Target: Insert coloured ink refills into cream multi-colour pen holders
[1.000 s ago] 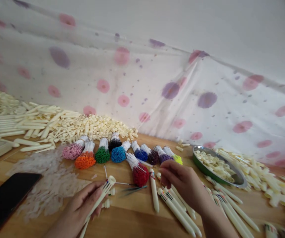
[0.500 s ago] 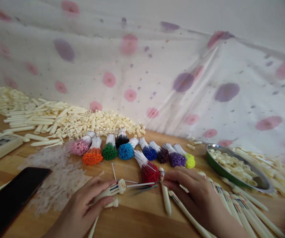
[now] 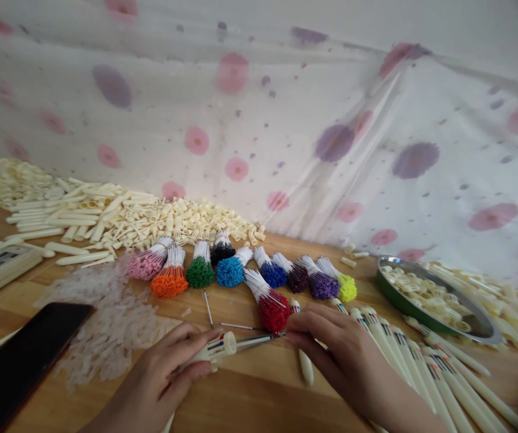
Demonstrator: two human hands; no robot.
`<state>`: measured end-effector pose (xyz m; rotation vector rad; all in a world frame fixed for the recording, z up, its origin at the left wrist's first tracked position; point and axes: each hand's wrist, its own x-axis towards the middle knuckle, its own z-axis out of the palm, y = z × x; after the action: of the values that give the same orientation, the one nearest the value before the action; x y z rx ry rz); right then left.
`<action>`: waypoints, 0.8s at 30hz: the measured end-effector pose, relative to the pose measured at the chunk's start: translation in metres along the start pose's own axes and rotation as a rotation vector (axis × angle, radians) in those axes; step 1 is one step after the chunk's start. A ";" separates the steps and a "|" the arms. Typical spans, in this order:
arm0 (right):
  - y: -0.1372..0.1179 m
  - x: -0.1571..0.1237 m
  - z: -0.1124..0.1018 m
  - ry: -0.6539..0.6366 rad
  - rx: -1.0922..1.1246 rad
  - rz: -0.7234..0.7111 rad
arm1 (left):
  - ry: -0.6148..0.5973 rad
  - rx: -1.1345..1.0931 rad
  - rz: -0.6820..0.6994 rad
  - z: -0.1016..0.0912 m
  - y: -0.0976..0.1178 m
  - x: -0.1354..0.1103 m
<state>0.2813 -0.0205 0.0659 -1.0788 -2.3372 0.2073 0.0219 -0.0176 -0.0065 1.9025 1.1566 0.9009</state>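
Note:
My left hand [image 3: 157, 376] is closed round a cream multicolour pen barrel [image 3: 211, 350] with coloured sliders, its open end facing right. Several thin ink refills [image 3: 256, 341] stick out of that end. At their far tips, the fingers of my right hand [image 3: 342, 355] are pinched together on the refills. A bundle of red refills [image 3: 274, 310] lies just beyond the tips. One cream pen [image 3: 304, 368] lies partly under my right hand. Two loose refills, one upright in view [image 3: 208, 310] and one sideways [image 3: 238, 326], rest on the table near the barrel.
Refill bundles in several colours, such as orange [image 3: 169, 282] and purple [image 3: 323, 285], form a row. Behind them is a heap of cream pen parts [image 3: 169, 219]. Left are a phone [image 3: 29, 361] and clear small pieces [image 3: 101, 325]. Right are assembled pens [image 3: 414, 367] and a green-sided dish [image 3: 392, 297].
My right hand has moved slightly left onto the refill tips, and the refills now lie closer together. The barrel in my left hand has shifted slightly right and turned. The view has shifted slightly.

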 end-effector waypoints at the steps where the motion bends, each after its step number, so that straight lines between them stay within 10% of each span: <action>1: 0.000 0.000 0.000 -0.003 0.002 0.001 | -0.008 0.006 0.005 0.000 0.000 0.000; 24: -0.014 0.004 0.026 -0.121 0.065 0.000 | 0.093 -0.092 0.025 0.014 0.004 -0.004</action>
<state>0.2559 -0.0248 0.0503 -1.0617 -2.4191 0.3551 0.0339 -0.0258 -0.0114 1.8211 1.1275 1.0479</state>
